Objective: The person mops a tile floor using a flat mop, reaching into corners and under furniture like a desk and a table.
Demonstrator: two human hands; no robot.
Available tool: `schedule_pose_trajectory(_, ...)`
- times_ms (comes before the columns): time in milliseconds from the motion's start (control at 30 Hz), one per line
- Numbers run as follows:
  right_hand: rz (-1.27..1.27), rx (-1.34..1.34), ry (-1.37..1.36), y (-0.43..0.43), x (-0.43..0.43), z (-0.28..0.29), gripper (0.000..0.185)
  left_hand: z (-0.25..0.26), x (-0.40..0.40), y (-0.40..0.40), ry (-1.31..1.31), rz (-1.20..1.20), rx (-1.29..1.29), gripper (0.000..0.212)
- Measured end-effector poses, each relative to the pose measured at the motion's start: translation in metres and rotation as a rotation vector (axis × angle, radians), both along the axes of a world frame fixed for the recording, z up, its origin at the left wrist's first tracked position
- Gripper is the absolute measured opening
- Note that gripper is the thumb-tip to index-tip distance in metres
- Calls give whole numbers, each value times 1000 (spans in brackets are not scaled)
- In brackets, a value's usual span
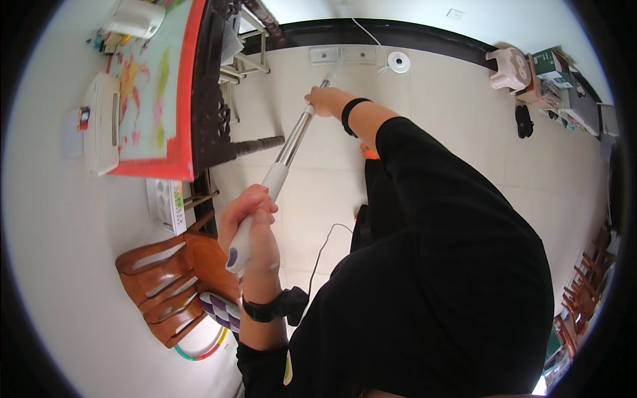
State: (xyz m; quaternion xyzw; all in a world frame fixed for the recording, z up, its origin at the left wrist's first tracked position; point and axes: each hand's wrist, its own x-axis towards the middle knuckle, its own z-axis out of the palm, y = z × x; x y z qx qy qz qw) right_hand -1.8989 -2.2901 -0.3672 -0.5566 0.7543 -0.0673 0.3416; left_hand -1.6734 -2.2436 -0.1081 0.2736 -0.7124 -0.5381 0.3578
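Both of my hands grip one long mop pole, with a pale plastic handle and a shiny metal tube. My left hand wraps around the thick handle near its rounded end. Farther along, my right hand closes on the tube close to its thin lower section. The pole slants away across the tiled floor to a flat, pale rectangular mop head, which lies near the dark skirting; its joint is blurred. A black band circles each wrist, and the left one carries a small black device.
To the left stands a dark carved table with a red-edged top bearing a white printer. A wooden chair is below it. A white round base with a cord sits by the wall. Rightward are a pink stool and black shoes.
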Motion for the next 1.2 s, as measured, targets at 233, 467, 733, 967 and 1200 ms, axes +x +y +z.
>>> schedule_pose_trajectory(233,153,30,-104,55,137,25,30,33,131,53,41,140,78,11)
schedule_pose_trajectory(467,266,-45,-224,128,254,55,24,101,226,84,96,75,142,22)
schedule_pose_trajectory(733,549,17,-325,179,307,86,27,137,271,117,44,104,182,18)
schedule_pose_trajectory(967,478,-129,-221,171,297,108,28,136,281,129,186,82,34,10)
schedule_pose_trajectory(1200,196,-201,-100,127,218,89,26,64,202,133,283,344,114,13)
